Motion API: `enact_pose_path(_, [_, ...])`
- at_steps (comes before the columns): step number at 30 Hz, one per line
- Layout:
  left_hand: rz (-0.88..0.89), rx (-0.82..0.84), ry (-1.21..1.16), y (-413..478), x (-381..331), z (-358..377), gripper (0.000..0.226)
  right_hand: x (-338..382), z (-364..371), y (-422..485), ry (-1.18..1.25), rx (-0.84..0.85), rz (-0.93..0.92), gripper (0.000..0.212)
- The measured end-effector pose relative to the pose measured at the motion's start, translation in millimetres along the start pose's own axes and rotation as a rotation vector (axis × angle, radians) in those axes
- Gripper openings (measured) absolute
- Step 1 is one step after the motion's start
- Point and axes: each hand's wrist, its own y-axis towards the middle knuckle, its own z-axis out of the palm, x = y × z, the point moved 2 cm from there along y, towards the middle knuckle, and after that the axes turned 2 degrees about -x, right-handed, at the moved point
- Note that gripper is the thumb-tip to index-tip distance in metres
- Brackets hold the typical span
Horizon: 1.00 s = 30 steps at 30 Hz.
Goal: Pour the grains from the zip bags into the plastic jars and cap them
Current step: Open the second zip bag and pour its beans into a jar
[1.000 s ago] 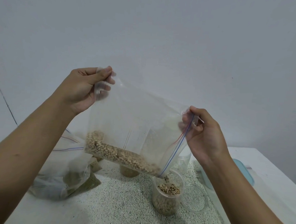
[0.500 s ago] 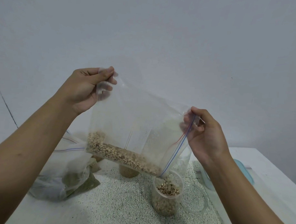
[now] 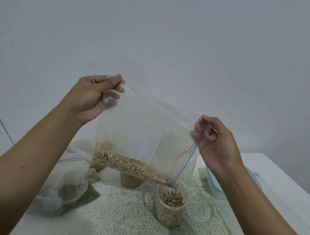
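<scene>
I hold a clear zip bag point(image 3: 143, 134) tilted in the air, its open zip corner pointing down over an open plastic jar point(image 3: 171, 211). Tan beans point(image 3: 128, 164) lie along the bag's lower edge, and the jar is nearly full of the same beans. My left hand point(image 3: 91, 97) pinches the bag's raised bottom corner. My right hand point(image 3: 218, 146) pinches the zip edge at the upper right. A second jar point(image 3: 130, 181) with brown grain stands behind, partly hidden by the bag.
Several other zip bags point(image 3: 67, 184) with green and brown grains lie heaped at the left on the speckled mat point(image 3: 112, 212). A clear round lid point(image 3: 200, 208) lies right of the jar. A blue-rimmed container point(image 3: 215, 186) sits further right on the white table point(image 3: 271, 183).
Beans have slid down the bag toward the zip corner. The bag and both hands have stayed nearly in place.
</scene>
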Motion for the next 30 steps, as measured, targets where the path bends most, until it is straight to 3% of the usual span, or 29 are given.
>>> enact_pose_path(8, [0.008,0.030,0.013,-4,0,8,0.018,4,-8,-6,0.068,-0.012,0.057,0.017])
enact_pose_path(19, [0.024,0.040,0.053,-10,-9,3,0.020,2,2,-14,0.143,-0.001,0.147,0.033])
enact_pose_path(30, [0.028,0.019,0.072,-8,-14,-6,0.020,-9,7,-6,0.139,0.014,0.134,0.020])
